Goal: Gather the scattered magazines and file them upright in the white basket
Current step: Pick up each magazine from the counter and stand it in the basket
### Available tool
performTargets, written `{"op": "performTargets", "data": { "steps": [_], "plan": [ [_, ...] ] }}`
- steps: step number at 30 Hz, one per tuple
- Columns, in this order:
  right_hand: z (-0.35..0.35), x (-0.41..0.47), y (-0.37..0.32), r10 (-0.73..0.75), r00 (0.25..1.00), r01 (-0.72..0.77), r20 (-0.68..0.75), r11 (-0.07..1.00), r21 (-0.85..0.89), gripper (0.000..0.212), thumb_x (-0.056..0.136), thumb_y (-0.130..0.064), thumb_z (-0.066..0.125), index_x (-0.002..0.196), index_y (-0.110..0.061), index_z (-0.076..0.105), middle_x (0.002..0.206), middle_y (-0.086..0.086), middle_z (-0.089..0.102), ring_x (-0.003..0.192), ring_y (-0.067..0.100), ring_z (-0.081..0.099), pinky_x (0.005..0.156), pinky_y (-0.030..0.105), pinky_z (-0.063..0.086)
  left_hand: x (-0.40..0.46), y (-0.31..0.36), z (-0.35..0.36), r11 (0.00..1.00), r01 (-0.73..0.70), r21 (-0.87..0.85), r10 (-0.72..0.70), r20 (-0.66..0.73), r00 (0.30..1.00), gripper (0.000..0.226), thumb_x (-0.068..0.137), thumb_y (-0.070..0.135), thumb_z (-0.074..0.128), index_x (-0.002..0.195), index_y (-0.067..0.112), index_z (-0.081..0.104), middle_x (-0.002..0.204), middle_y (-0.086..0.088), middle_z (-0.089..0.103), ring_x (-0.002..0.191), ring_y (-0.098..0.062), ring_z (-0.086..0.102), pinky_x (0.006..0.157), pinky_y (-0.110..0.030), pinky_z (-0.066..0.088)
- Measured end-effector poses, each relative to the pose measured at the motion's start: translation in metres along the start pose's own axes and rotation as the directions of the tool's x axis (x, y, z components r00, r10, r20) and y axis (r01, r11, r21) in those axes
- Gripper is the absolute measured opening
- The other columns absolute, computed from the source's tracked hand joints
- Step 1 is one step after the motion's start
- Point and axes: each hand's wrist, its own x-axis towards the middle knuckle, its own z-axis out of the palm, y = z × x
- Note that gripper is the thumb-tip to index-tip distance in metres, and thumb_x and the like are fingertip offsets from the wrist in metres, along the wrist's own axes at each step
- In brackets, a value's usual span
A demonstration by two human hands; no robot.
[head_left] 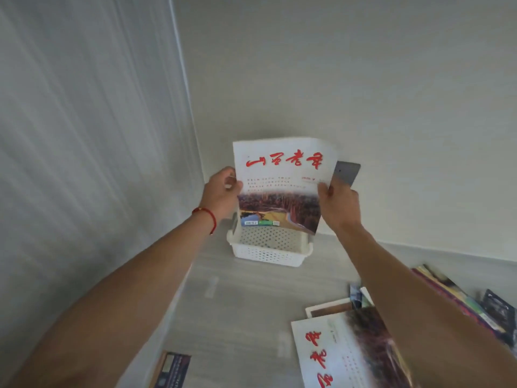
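I hold a white magazine with red brush lettering and a landscape photo [279, 186] upright, cover facing me, just above the white perforated basket [270, 254] that stands on the floor by the wall. My left hand [222, 196] pinches its left edge; a red string circles that wrist. My right hand [340, 204] grips its right edge, and a dark grey cover [347, 173] sticks out behind that hand. The magazine's lower edge hides the basket's far rim.
More magazines lie on the floor at the lower right: a matching white one [344, 354], several overlapped ones [361, 299] and a fanned pile [481, 306] by the wall. A dark booklet [173, 371] lies at the bottom. A pale curtain [89, 135] hangs on the left.
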Motion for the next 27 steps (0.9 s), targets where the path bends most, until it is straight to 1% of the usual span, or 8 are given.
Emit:
{"op": "performTargets", "data": {
  "steps": [5,11,15,17,19,23,25,27],
  "plan": [
    [0.031,0.023,0.007,0.108,0.991,-0.112,0.077,0.993,0.048,0.028,0.100,-0.025,0.057,0.109,-0.005,0.074,0.105,0.019,0.075,0.096,0.040,0.068,0.084,0.043,0.056,0.021,-0.028,0.017,0.990,0.139,-0.017,-0.140,-0.134,0.981,0.008,0.093,0.011,0.065,0.092,0.017,0.070,0.098,0.001,0.076,0.096,-0.019,0.071,0.094,-0.035,0.057],
    [0.055,0.031,0.028,0.147,0.983,-0.154,0.113,0.986,0.063,0.026,0.099,-0.024,0.057,0.098,-0.005,0.074,0.094,0.017,0.075,0.089,0.038,0.066,0.072,0.036,0.049,0.036,-0.053,0.031,0.966,0.250,0.062,-0.241,-0.121,0.963,0.010,0.091,0.014,0.066,0.093,0.016,0.075,0.100,-0.001,0.076,0.097,-0.020,0.069,0.090,-0.031,0.056],
    [0.072,0.033,0.047,0.227,0.958,-0.245,0.176,0.966,0.087,0.030,0.103,-0.022,0.048,0.106,-0.004,0.072,0.103,0.016,0.074,0.092,0.037,0.064,0.081,0.041,0.055,0.044,-0.061,0.047,0.964,0.257,0.071,-0.247,-0.124,0.961,0.012,0.093,0.018,0.063,0.088,0.019,0.074,0.088,0.005,0.072,0.089,-0.018,0.067,0.074,-0.018,0.049],
    [0.079,0.035,0.055,0.272,0.944,-0.293,0.186,0.951,0.097,0.030,0.104,-0.019,0.047,0.110,-0.004,0.071,0.105,0.018,0.073,0.095,0.038,0.065,0.085,0.043,0.055,0.050,-0.066,0.052,0.965,0.259,0.048,-0.253,-0.108,0.961,0.015,0.094,0.022,0.063,0.093,0.018,0.076,0.086,0.004,0.072,0.090,-0.020,0.068,0.081,-0.023,0.050],
    [0.083,0.036,0.059,0.302,0.936,-0.326,0.183,0.937,0.124,0.027,0.102,-0.016,0.047,0.107,-0.005,0.072,0.104,0.017,0.074,0.092,0.036,0.066,0.079,0.036,0.052,0.055,-0.068,0.057,0.956,0.292,0.022,-0.289,-0.085,0.954,0.018,0.095,0.023,0.061,0.090,0.013,0.076,0.087,-0.004,0.076,0.091,-0.026,0.072,0.087,-0.032,0.057],
    [0.086,0.040,0.060,0.302,0.929,-0.335,0.213,0.931,0.141,0.025,0.100,-0.015,0.047,0.104,-0.008,0.071,0.103,0.014,0.074,0.089,0.034,0.066,0.077,0.036,0.054,0.056,-0.070,0.064,0.941,0.337,0.027,-0.332,-0.115,0.936,0.027,0.096,0.022,0.058,0.087,0.004,0.074,0.088,-0.018,0.076,0.090,-0.036,0.073,0.086,-0.044,0.059],
    [0.088,0.040,0.058,0.293,0.920,-0.338,0.262,0.929,0.149,0.028,0.097,-0.009,0.045,0.110,-0.009,0.069,0.108,0.013,0.073,0.094,0.035,0.066,0.080,0.038,0.055,0.058,-0.071,0.064,0.935,0.354,0.040,-0.348,-0.107,0.931,0.027,0.097,0.025,0.056,0.088,0.006,0.072,0.090,-0.015,0.076,0.092,-0.036,0.071,0.087,-0.044,0.060],
    [0.090,0.038,0.056,0.281,0.912,-0.342,0.299,0.923,0.174,0.034,0.095,-0.006,0.044,0.121,-0.011,0.066,0.117,0.011,0.071,0.104,0.035,0.065,0.089,0.042,0.056,0.059,-0.072,0.064,0.919,0.392,-0.046,-0.394,-0.048,0.918,0.009,0.097,0.023,0.059,0.101,0.017,0.065,0.102,-0.006,0.071,0.100,-0.030,0.068,0.092,-0.041,0.058]
  ]
}}
